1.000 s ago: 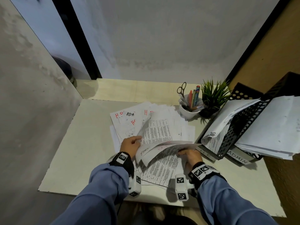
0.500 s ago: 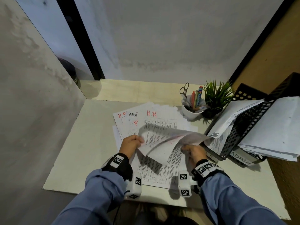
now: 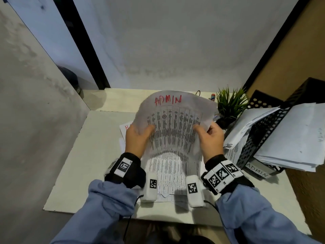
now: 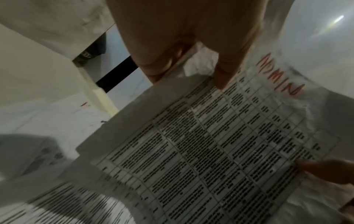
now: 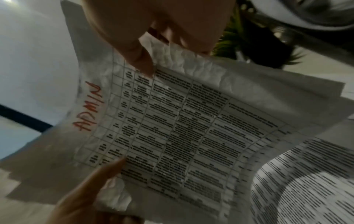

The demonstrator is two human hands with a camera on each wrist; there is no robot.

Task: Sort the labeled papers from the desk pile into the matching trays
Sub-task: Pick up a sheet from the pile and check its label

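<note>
I hold a printed sheet marked ADMIN in red (image 3: 173,127) upright above the desk, its lower part curling toward me. My left hand (image 3: 139,136) pinches its left edge, thumb on the front. My right hand (image 3: 208,136) pinches the right edge the same way. The wrist views show the ADMIN sheet (image 4: 220,136) (image 5: 182,128) close up, with a thumb (image 4: 224,72) and a thumb (image 5: 138,60) on the print. Under it lies the desk pile (image 3: 168,175). Black mesh trays (image 3: 260,138) stuffed with papers stand at the right; the lowest carries an ADMIN label (image 3: 257,170).
A small green plant (image 3: 230,104) stands behind the sheet's right edge, with the tips of a pen and scissors (image 3: 212,96) peeking over the paper. Grey walls close in on the left and back. The white desk (image 3: 79,164) shows bare surface at left.
Both hands have lifted one sheet off the pile and raised it upright, so the red ADMIN label faces me. The pen cup is now hidden behind it.
</note>
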